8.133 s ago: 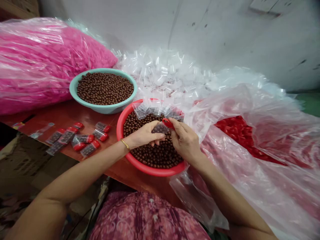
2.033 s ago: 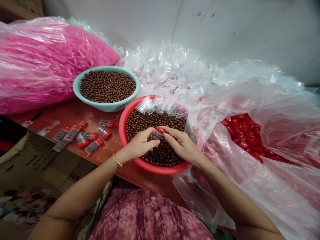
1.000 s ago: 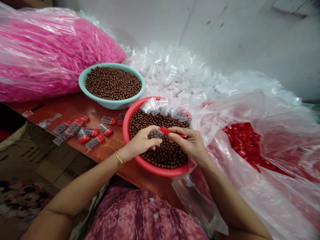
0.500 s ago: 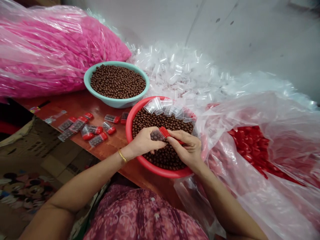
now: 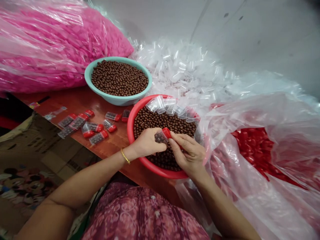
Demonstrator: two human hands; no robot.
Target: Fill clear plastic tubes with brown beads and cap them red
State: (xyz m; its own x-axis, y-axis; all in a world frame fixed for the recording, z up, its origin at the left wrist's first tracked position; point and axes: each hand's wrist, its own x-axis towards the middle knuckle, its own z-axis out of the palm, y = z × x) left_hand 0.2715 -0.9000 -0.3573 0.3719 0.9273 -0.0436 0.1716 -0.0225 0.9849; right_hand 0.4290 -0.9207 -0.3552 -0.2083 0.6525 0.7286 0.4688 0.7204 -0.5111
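My left hand is closed around a small clear plastic container with dark balls inside. A red cap sits on its end, and the fingertips of my right hand pinch that cap. Whether the cap is fully seated cannot be told. Both hands are above a red basin of glossy brown balls. Several clear containers without caps lie over the balls at the basin's far side.
Left of the basin, several filled, red-capped containers lie on the reddish table. Behind stands a teal basin of brown balls. A bag of pink pieces, a heap of clear containers and a bag of red caps surround it.
The red cap now sits straighter on the container's end, with my right fingertips still at it. Both hands have shifted slightly right in the picture, as the view has moved a little.
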